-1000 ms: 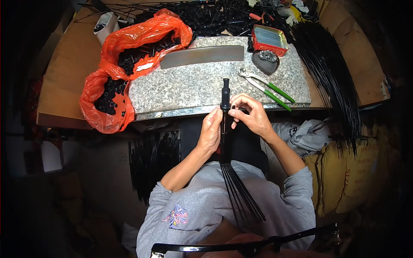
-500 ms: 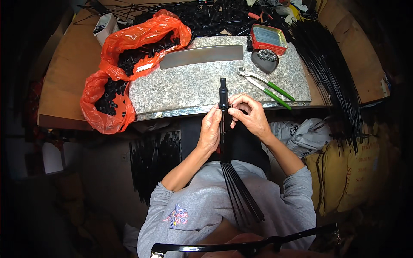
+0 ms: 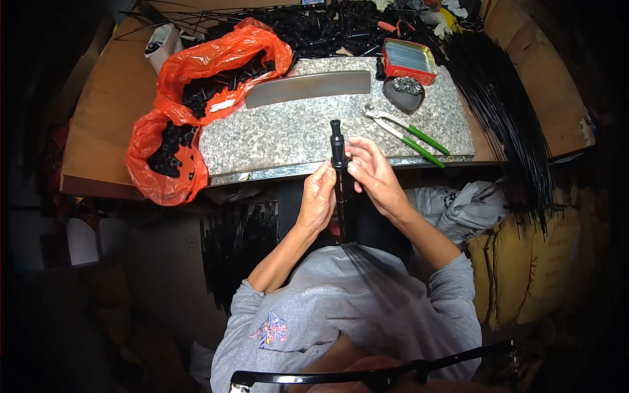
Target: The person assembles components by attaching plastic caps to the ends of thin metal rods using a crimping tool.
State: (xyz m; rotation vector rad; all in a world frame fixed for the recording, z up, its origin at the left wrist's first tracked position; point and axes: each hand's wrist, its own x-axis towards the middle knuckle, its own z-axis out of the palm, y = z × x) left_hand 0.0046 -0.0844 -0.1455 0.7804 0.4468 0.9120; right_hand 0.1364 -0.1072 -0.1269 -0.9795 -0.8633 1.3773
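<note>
Black-capped rod bundle [image 3: 338,154]: between both hands before the desk [image 3: 98,154], cap end uppermost, rods spreading blurred across a grey shirt [image 3: 301,288].
Left hand [image 3: 318,202]: fingers clamped on the bundle just below its cap.
Right hand [image 3: 380,182]: bent fingers at the cap's right side; cannot tell whether they pinch anything.
Stone slab [image 3: 275,137]: carries green-handled pincers [image 3: 428,140] and a metal strip [image 3: 309,89].

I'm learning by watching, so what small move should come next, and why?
I'd probably steady the black shaft with the left hand: it sits at the shaft opposite the right hand, and the thin rods below look blurred, suggesting movement.
</note>
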